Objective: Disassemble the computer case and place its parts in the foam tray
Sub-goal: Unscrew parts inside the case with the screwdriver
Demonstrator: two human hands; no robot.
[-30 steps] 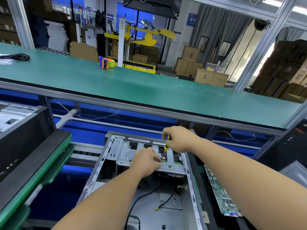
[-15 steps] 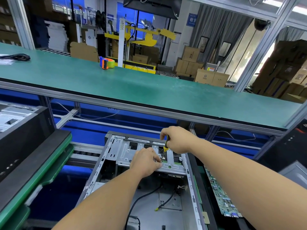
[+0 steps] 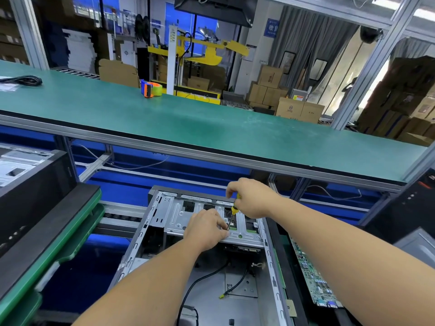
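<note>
Head view: right hand (image 3: 253, 198) grips screwdriver (image 3: 233, 214); left hand (image 3: 207, 229) pinches by its tip (likely steadying it) over computer case (image 3: 270, 267).

An open grey metal computer case (image 3: 207, 243) lies below a long green-topped shelf (image 3: 211, 128); a green circuit board (image 3: 310, 274) lies to its right, an orange-and-green tape dispenser (image 3: 151, 88) on the shelf.

The computer case (image 3: 174, 217) is silver-grey; the screwdriver (image 3: 234, 211) handle yellow and green; the shelf (image 3: 211, 128) teal green; the tape dispenser (image 3: 150, 89) orange and blue.
</note>
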